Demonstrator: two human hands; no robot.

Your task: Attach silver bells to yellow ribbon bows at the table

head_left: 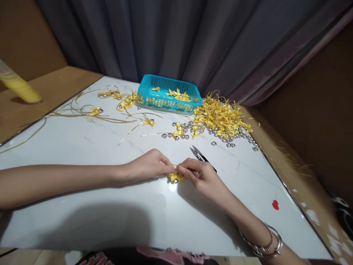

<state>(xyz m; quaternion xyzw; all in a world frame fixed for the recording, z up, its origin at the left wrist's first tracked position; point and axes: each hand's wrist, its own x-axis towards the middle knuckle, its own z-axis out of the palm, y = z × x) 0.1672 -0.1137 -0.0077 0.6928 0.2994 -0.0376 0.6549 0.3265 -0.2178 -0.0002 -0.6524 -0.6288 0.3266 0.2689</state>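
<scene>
Close together near the middle of the white table, my left hand and my right hand each pinch at a small yellow ribbon bow with gold cord. A short arc of the cord shows between my fingertips, and a small silver bell-like piece hangs at the bow's lower edge. My fingers hide the exact grip on the cord. Just behind my right hand lie black-handled thread snips, blades apart and pointing up-left. A bracelet circles my right wrist.
A turquoise basket holding yellow bows stands at the back. Right of it is a heap of yellow bows among silver pieces. Gold cords lie at left. A tube-shaped yellow container and a red heart flank the sides.
</scene>
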